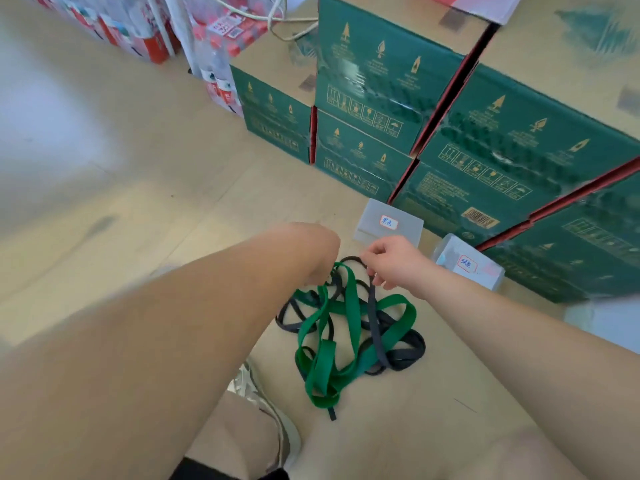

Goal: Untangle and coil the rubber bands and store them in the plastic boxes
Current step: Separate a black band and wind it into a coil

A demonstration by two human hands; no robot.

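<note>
A tangle of a wide green rubber band (349,317) and a narrower dark grey rubber band (401,355) lies on the tan floor. My right hand (394,261) pinches a loop of the dark grey band at the top of the pile. My left hand (320,258) reaches down into the tangle's upper left; its fingers are hidden behind the wrist and the bands. Two translucent plastic boxes stand just beyond: one (389,223) with a red-edged label behind my right hand, another (467,263) to its right, also labelled.
Stacked green cardboard cartons (485,143) form a wall behind and right of the boxes. Packs of bottles (221,46) stand at the back left. My shoe (263,407) and knee are near the pile's lower left.
</note>
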